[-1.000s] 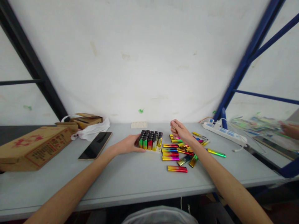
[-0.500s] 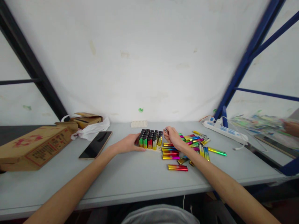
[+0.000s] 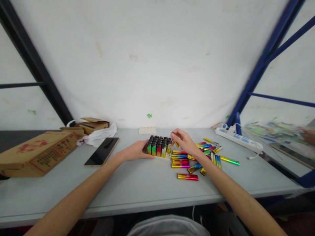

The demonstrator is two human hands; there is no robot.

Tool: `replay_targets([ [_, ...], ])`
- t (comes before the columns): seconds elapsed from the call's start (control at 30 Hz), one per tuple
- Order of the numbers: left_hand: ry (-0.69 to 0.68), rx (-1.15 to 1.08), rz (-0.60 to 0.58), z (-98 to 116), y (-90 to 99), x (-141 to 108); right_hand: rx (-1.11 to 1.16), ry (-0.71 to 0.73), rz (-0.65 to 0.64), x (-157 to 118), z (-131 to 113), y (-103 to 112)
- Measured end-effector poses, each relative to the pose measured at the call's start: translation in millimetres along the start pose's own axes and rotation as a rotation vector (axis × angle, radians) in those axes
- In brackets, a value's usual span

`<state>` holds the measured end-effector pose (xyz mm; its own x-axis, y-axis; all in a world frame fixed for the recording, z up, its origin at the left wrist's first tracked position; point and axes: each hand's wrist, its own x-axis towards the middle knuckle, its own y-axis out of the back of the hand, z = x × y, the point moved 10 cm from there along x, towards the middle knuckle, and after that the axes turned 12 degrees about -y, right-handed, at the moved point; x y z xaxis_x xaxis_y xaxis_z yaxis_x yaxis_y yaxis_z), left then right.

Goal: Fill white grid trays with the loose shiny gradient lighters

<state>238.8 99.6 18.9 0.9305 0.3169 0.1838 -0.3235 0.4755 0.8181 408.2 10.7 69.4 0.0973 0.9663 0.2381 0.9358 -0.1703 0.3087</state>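
Note:
Rows of upright lighters [image 3: 157, 144] with black tops and shiny green, red and yellow bodies stand packed in a clear tray [image 3: 161, 158]. My left hand [image 3: 137, 149] grips the tray's left end, thumb along the front and the other fingers hidden behind. Just right of the rows, my right hand [image 3: 182, 139] pinches a yellow lighter [image 3: 176, 144], held tilted above the table; its upper end is partly covered by my fingers. Under and beside my right forearm lies a loose pile of metallic multicoloured lighters [image 3: 180, 161]. A single yellow-red lighter [image 3: 187, 177] lies nearer the front edge.
Against the wall is an off-white slotted tray [image 3: 147, 130]. On the left are a phone [image 3: 102, 151], a white plastic bag [image 3: 98, 137] and a cardboard box [image 3: 41, 152]. A power strip [image 3: 238, 139] lies at right, and another person's hand [image 3: 308, 136] shows beyond the blue frame.
My right hand has turned and its fingers have opened out somewhat, so the yellow lighter in it now shows, tilted beside the rows. My left hand keeps its hold on the tray.

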Motion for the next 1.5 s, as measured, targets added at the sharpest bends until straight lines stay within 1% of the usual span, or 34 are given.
replay_targets([
  [0.1,-0.002,-0.004,-0.001,0,-0.3,0,-0.154,0.057,0.07,-4,-10,5],
  [0.23,0.003,-0.017,0.002,1,0.3,0,-0.274,0.051,0.085,-5,-9,7],
  [0.4,0.01,-0.017,0.015,1,1.5,0,-0.374,0.056,0.004,-7,-5,-3],
  [0.5,0.008,-0.008,0.022,-2,1.4,0,-0.42,0.057,-0.024,-8,-2,-7],
  [0.7,-0.009,0.017,0.016,-4,0.8,0,-0.475,0.082,-0.071,-8,1,-11],
  [0.8,-0.005,0.022,0.013,-3,0.8,0,-0.445,0.086,-0.107,-9,-1,-12],
  [0.9,-0.001,0.02,0.002,-2,0.0,0,-0.382,0.064,-0.094,-9,-3,-7],
  [1.0,-0.007,0.011,-0.001,0,-0.4,0,-0.354,0.041,-0.05,-8,-4,4],
  [1.13,0.003,0.01,0.007,-2,-0.2,1,-0.452,0.073,0.052,-4,-4,26],
  [1.17,0.004,0.008,0.01,-3,-0.3,1,-0.487,0.085,0.042,-2,-2,29],
  [1.2,0.003,0.006,0.01,-3,-0.4,1,-0.523,0.088,0.002,-1,1,29],
  [1.3,0.0,0.007,0.01,-3,-0.5,1,-0.609,0.036,-0.208,1,24,22],
  [1.37,0.006,0.011,0.008,-3,-0.2,1,-0.628,-0.021,-0.319,-1,39,17],
  [1.43,0.018,0.017,0.003,-4,-0.3,0,-0.643,-0.043,-0.364,-3,48,13],
  [1.5,0.019,0.015,0.0,-4,-0.4,0,-0.659,-0.022,-0.36,-4,47,10],
])
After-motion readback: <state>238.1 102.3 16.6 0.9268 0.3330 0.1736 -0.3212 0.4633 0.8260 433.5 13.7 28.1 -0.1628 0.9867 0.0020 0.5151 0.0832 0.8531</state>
